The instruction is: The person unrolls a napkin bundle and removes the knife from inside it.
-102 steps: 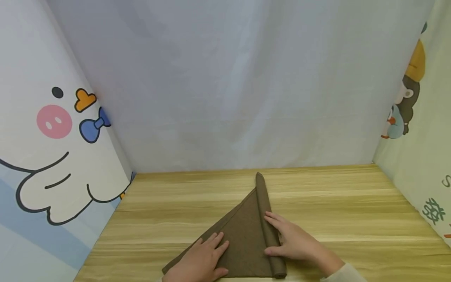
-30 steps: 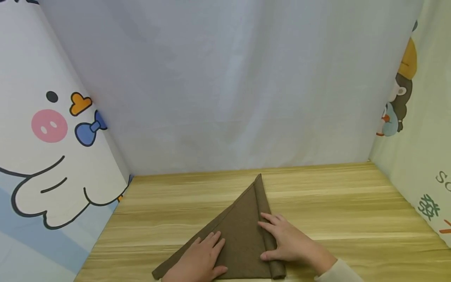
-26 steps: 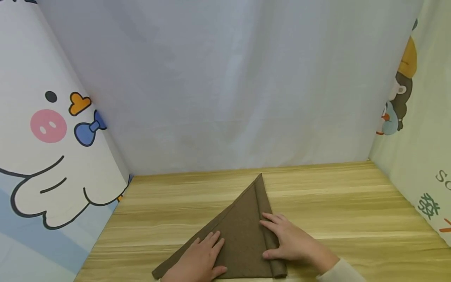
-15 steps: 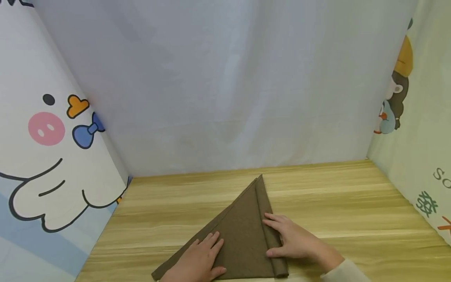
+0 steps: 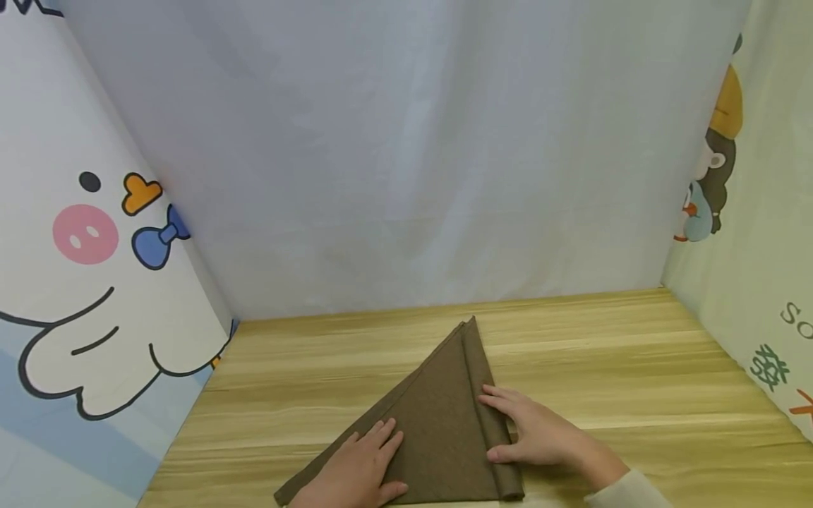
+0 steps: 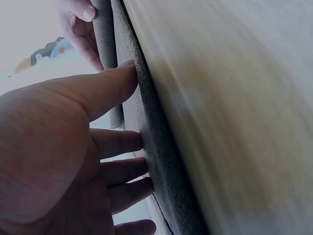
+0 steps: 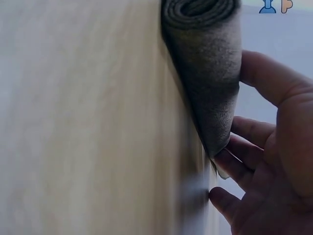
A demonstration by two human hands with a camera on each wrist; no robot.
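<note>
Guessing your right hand (image 5: 543, 434) is working the roll (image 5: 495, 432) at the cloth (image 5: 441, 423)'s right (fingers loose, left hand (image 5: 356, 467) outstretched), so even pressure next.

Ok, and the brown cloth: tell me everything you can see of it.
The brown cloth looks like matte fabric, folded into a triangle lying on the wood-grain table, its point toward the far edge. Its right side is a roll, with coiled layers showing at the near end. The left hand rests its fingers on the flat part; the right hand touches the roll with fingers and thumb.
</note>
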